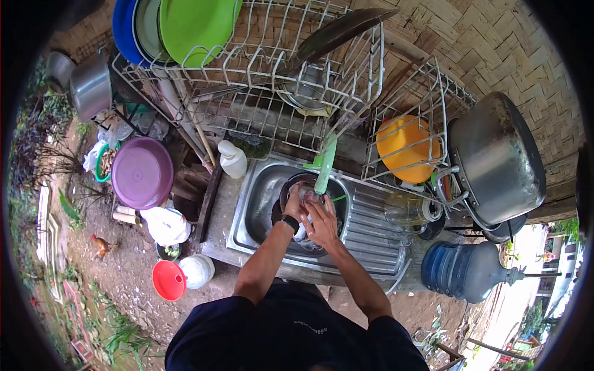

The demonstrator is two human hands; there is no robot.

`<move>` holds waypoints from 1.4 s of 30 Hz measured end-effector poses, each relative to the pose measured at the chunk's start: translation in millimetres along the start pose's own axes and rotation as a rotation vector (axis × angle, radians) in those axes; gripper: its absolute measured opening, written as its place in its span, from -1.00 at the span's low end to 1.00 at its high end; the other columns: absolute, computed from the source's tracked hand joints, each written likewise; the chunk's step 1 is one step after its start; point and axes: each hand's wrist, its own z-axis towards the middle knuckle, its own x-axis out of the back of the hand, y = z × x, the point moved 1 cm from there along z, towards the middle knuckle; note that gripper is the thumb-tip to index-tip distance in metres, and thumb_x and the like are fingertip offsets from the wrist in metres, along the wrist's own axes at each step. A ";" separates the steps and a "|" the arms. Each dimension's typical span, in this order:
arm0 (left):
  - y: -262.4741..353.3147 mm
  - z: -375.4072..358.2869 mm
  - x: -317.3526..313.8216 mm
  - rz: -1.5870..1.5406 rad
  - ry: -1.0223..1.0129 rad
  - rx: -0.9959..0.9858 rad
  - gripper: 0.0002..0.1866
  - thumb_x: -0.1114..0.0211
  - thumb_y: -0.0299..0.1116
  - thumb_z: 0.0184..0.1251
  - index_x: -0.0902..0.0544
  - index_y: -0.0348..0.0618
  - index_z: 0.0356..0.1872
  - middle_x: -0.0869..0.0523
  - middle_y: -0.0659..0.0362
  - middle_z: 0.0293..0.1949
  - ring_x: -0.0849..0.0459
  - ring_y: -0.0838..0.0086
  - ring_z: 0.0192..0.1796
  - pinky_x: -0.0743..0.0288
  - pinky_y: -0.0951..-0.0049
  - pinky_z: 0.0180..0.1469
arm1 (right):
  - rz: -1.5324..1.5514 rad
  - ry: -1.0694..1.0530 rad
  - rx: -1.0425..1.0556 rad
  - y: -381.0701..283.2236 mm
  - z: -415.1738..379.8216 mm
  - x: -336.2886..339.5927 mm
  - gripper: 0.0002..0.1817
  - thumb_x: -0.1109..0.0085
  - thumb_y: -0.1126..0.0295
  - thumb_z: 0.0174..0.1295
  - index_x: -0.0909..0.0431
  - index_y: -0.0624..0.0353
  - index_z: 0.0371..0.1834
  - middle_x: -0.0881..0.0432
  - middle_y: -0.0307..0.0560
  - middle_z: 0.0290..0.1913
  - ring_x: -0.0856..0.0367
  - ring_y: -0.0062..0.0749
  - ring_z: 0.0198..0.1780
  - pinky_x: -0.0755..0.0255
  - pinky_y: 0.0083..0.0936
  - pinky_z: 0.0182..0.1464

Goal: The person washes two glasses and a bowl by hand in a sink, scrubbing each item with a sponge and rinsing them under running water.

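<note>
Head view: nearest the camera, dark sleeves are being seen at the bottom, with both forearms being stretched forward over the steel sink (247, 210). The right hand (322, 222) is being laid over the rim of a dark pot (291, 191) sitting in the basin, its fingers being spread fairly wide and pressed flat rather than closed on anything; a pale cloth or sponge seems to be lying just under it, though this cannot be told for sure. The left hand (297, 204), with a black band at the wrist, is being curled around something small at the pot's rim, right below the green spout (325, 167); the fingers are being held partly closed, but what is being gripped cannot be made out. Judging from this, the wet pot could be let slip and knocked against the basin, since it is being steadied only by a flat palm; water could also be splashed onto the sleeves. Just behind the sink, a white bottle (233, 159) is being kept at the corner. To the side, a purple basin (142, 173) and a red funnel (168, 279) are being left near the ground. Farthest off, a wire rack (260, 68) is being loaded with a green plate (195, 25), and a big steel pot (495, 157) is being hung at the right.
</note>
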 end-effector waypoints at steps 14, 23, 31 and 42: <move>-0.7 -22.6 -3.0 0.077 -0.037 -0.077 -0.63 -0.09 -0.01 0.40 -0.53 -0.10 -0.05 -0.68 0.15 -0.27 -0.67 0.31 -0.18 -0.58 0.31 -0.05 | 0.065 -0.225 -0.067 17.5 26.3 -20.7 -0.61 0.11 0.21 0.32 -0.63 0.26 -0.42 -0.64 0.18 -0.37 -0.63 -0.06 -0.18 -0.06 -0.03 0.34; -0.5 -61.2 -18.9 0.715 0.016 -0.902 -0.44 -0.42 -0.52 0.06 -0.32 -0.11 0.06 -0.58 0.09 -0.09 -0.58 0.46 -0.06 -0.50 0.39 0.04 | 1.524 0.139 -1.625 64.3 12.8 -99.1 -0.78 0.15 0.24 0.35 -0.51 0.01 -0.22 -0.55 -0.23 -0.48 -0.58 -0.29 -0.45 -0.50 -0.15 -0.40; -1.4 -44.5 -11.4 0.470 0.322 -0.433 -0.46 -0.31 -0.03 0.23 -0.40 -0.11 0.10 -0.60 0.11 -0.03 -0.58 0.43 -0.03 -0.46 0.42 0.04 | 0.895 0.181 -0.944 1.7 24.8 -32.7 -0.45 -0.27 0.03 0.16 -0.45 0.20 0.08 -0.51 0.02 0.01 -0.52 -0.28 -0.04 -0.39 -0.26 0.06; -21.0 -0.5 45.3 0.488 0.115 -0.194 -0.51 0.03 0.14 0.41 -0.56 -0.07 -0.03 -0.67 0.16 -0.13 -0.61 0.44 -0.04 -0.49 0.33 0.00 | 0.465 0.297 -0.698 7.2 37.9 -20.5 -0.50 -0.43 0.21 -0.06 -0.53 0.28 -0.09 -0.56 0.10 -0.12 -0.58 0.01 -0.16 -0.45 -0.23 -0.08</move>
